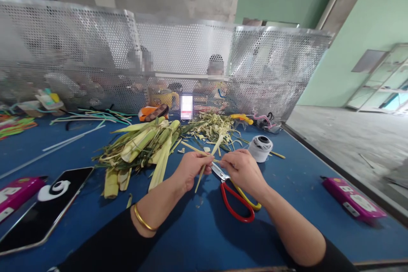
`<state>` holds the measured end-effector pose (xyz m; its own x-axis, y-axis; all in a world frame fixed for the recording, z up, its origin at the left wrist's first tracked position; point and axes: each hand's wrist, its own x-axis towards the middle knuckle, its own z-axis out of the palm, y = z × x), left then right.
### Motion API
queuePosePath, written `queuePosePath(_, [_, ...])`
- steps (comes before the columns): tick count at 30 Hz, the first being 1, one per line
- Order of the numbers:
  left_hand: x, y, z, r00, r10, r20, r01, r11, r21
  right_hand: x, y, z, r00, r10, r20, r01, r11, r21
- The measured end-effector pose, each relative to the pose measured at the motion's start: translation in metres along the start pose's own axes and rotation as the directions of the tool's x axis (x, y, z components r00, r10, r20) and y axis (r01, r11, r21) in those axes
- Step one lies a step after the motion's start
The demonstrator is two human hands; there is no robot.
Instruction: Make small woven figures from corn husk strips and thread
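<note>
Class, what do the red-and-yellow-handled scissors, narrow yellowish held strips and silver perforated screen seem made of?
Scissors: blades probably metal, shiny silver; handles perhaps plastic-coated, smooth and glossy.
Strips: likely matt plant leaf, coloured like the pale green leafy bundle.
Screen: probably sheet metal, given its grey sheen.

**Side kit, edges of my feed**

I've got a blk phone (47,212) flat on the blue worktop (185,233), L side, w/ a white round piece (54,190) on top. Magenta case (19,197) beside it; 2nd magenta case (353,199) far R. Perf. metal screen (188,46) across back; green wall (344,63) + rack (371,87), bkgd R.
</note>
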<state>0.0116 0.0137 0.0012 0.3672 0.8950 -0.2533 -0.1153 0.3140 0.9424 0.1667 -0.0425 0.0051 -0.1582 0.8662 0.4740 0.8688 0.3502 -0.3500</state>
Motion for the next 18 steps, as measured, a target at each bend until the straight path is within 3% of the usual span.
queuePosePath(3, [-0.002,0.004,-0.002,0.999,-0.03,0.017,0.03,1.0,0.0,0.003,0.008,-0.005,0.983,0.128,0.133,-0.149,0.975,0.165])
queuePosePath(5, [-0.003,0.007,-0.004,0.996,-0.072,0.057,0.072,0.997,-0.002,0.005,0.015,-0.007,0.943,0.228,0.244,-0.303,0.893,0.334])
queuePosePath(10, [-0.005,0.009,-0.007,0.972,-0.156,0.173,0.154,0.988,0.027,0.011,0.029,-0.006,0.806,0.41,0.426,-0.588,0.476,0.654])
queuePosePath(12, [-0.006,0.007,-0.005,0.973,-0.146,0.179,0.135,0.988,0.069,0.012,0.028,-0.001,0.782,0.418,0.463,-0.609,0.353,0.71])
queuePosePath(14, [-0.008,0.005,-0.003,0.975,-0.123,0.183,0.102,0.988,0.119,0.011,0.026,0.006,0.806,0.401,0.436,-0.562,0.288,0.775])
queuePosePath(18, [-0.011,-0.001,0.001,0.978,-0.078,0.193,0.036,0.977,0.212,0.008,0.019,0.02,0.855,0.41,0.318,-0.457,0.306,0.835])
